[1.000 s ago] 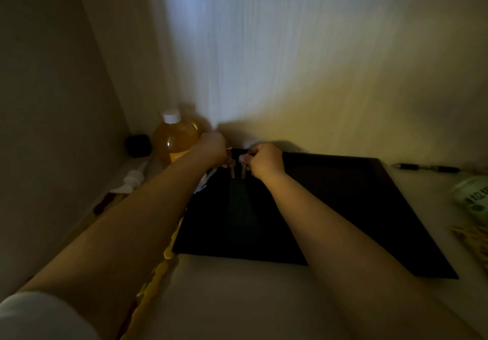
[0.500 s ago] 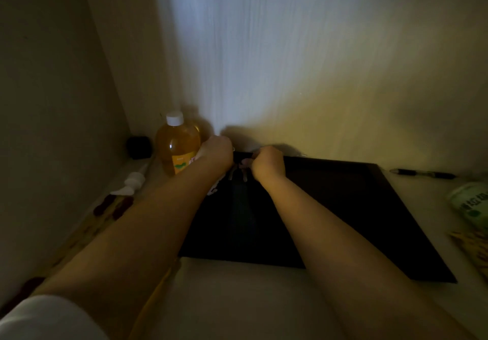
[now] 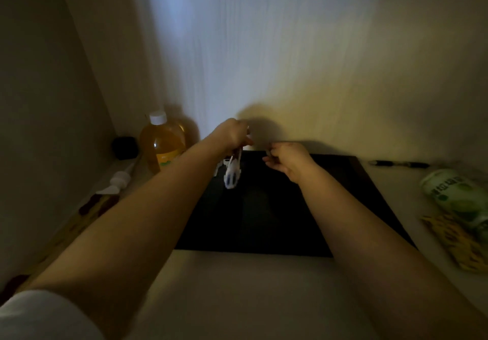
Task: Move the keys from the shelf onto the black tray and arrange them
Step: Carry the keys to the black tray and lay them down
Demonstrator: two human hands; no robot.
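The scene is dim. A black tray (image 3: 356,207) lies on the pale shelf in front of me. My left hand (image 3: 232,133) is raised above the tray's far left corner, closed on a bunch of keys whose white fob with blue marks (image 3: 232,174) dangles below the fist. My right hand (image 3: 287,158) hovers over the tray's far edge with fingers curled; something small seems pinched at its fingertips, but I cannot make it out. The key blades themselves are hidden by the fist and the dark.
An amber bottle with a white cap (image 3: 162,144) and a dark small box (image 3: 125,147) stand at the back left. A white pump head (image 3: 118,180) lies nearby. A pen (image 3: 398,164), a green can (image 3: 456,194) and a yellow packet (image 3: 454,239) sit to the right.
My hands were together at the tray's far edge. Now the left has lifted with the keys and fob dangling, and the right has drawn apart to the right.
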